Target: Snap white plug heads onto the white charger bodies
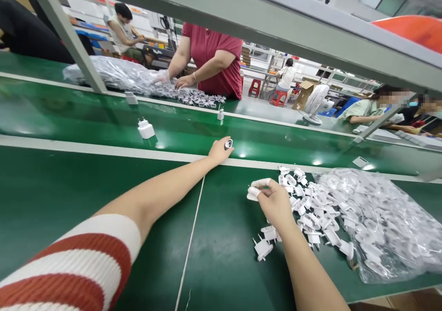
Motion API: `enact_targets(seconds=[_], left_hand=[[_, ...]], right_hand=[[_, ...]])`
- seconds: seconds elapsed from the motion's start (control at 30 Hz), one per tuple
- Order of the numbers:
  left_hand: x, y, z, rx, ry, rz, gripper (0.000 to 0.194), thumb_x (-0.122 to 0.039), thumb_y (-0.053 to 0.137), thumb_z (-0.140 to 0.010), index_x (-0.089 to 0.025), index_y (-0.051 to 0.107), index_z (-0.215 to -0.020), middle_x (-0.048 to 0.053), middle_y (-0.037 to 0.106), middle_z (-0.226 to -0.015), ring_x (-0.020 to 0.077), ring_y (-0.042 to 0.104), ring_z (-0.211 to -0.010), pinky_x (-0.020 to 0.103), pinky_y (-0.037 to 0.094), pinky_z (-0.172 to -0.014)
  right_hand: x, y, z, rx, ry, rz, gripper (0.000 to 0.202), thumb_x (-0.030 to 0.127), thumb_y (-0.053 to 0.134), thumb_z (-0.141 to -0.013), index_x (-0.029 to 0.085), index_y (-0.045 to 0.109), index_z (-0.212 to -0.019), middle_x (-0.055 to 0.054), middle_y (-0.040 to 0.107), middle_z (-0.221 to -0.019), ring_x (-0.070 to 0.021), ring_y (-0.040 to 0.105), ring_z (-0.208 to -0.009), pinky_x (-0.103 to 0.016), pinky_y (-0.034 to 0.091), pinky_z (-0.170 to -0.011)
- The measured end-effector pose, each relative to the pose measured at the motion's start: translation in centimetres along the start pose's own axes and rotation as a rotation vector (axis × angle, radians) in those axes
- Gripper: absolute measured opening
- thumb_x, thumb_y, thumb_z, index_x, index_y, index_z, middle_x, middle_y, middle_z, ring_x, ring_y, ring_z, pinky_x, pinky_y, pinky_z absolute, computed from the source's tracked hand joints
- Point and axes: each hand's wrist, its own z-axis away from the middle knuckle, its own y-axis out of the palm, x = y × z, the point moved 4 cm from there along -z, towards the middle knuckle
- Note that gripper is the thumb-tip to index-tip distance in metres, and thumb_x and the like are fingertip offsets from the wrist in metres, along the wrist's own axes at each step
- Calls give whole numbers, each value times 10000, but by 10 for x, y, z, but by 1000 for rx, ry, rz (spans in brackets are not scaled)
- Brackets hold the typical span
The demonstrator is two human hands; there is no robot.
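Note:
My left hand (218,152) reaches over the white divider strip and grips a white charger housing (229,143), its dark open end facing up. White coverings wrap the fingertips of my right hand (276,203), which are pinched together above the green table; whatever may be between them is too small to make out. Beside and behind that hand lies a loose pile of white plug pieces with pins (305,205). Two or so of these plug pieces (263,248) lie nearer me, left of my right wrist.
A clear plastic bag (390,219) full of white pieces lies at right. On the green belt (183,136) stand a charger (146,129) and a smaller one (220,114). A grey beam (241,12) crosses overhead. Opposite, a person in red (212,58) handles similar pieces.

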Motion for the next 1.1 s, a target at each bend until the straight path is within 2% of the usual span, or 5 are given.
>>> enact_targets(seconds=[0.13, 0.4, 0.8, 0.93, 1.1], left_hand=[[-2, -13, 64, 168, 123, 89, 589, -309, 527, -958, -170, 481, -1529, 134, 578, -1505, 274, 581, -1313, 409, 462, -1138], [-2, -36, 182, 419, 320, 82, 593, -498, 511, -987, -329, 460, -1553, 96, 683, -1292, 303, 646, -1122, 437, 543, -959], [-1, -30, 179, 478, 362, 344, 331, -506, 621, -972, -296, 697, -1216, 44, 717, -1191, 267, 621, -1131, 413, 495, -1000], [-1, -31, 179, 472, 358, 353, 337, -463, 651, -947, -294, 690, -1235, 38, 723, -1214, 280, 606, -1162, 435, 470, -1015], [-4, -33, 179, 479, 369, 352, 307, -464, 633, -962, -272, 699, -1192, 37, 730, -1198, 279, 593, -1152, 428, 451, -997]], right_hand=[[0, 0, -2, -117, 95, -252, 449, 419, 951, -584, 193, 671, -853, 0, 727, -860, -157, 724, -742, -311, 622, -722], [-1, 18, 6, 16, 204, -439, 507, 445, 974, -590, 196, 643, -883, -14, 750, -909, -190, 757, -870, -342, 655, -778], [14, 26, 24, -27, -184, 93, 203, 342, 767, -885, 282, 779, -1078, -32, 789, -998, -215, 746, -958, -453, 626, -941], [12, 32, 24, 75, -113, 10, 224, 343, 746, -905, 287, 766, -1121, -24, 786, -969, -168, 719, -791, -368, 632, -777], [12, 41, 22, 193, -208, -33, 202, 253, 857, -807, 283, 769, -986, -6, 758, -947, -175, 680, -854, -397, 584, -882]])
